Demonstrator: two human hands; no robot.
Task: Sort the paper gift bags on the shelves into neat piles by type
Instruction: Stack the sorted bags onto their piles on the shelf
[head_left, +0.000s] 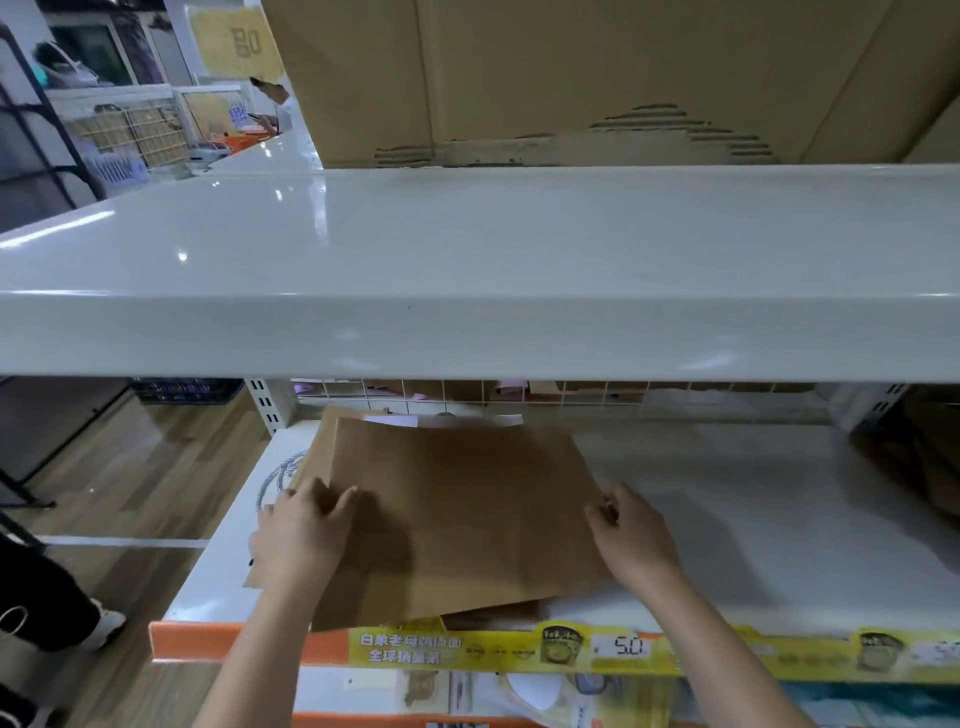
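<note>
While hands grip brown bag (457, 514) edges | right shelf (753, 519) side bare

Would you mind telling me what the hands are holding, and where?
Both hold the top brown paper bag: left hand at its left edge, right hand at its right edge.

white lower shelf (727, 519) with orange and yellow price strip (519, 652) on front edge | flat brown paper bags (457, 519) stacked at left, overhanging front | more brown bags (924, 462) at far right | upper shelf (467, 249) carrying cardboard box (519, 78)
</note>
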